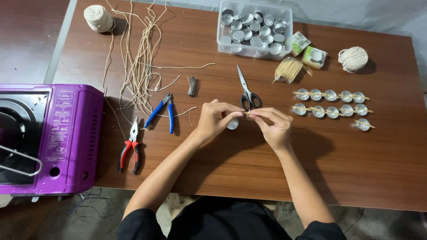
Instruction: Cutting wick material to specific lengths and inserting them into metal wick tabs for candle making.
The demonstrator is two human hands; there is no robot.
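My left hand (214, 121) rests on the brown table, fingers curled around a small round metal cup (232, 124). My right hand (272, 126) meets it from the right, pinching a thin wooden stick (246, 113) together with the left fingertips just above the cup. Black-handled scissors (246, 91) lie right behind my hands. To the right stand two rows of metal cups with sticks laid across them (331, 103).
A clear plastic box (254, 50) of metal cups stands at the back. Beside it lie a bundle of sticks (289, 69), small packets and a twine ball (353, 58). Cut cords (140, 58), blue pliers (162, 113), red pliers (130, 149) and a purple stove (73, 138) are left.
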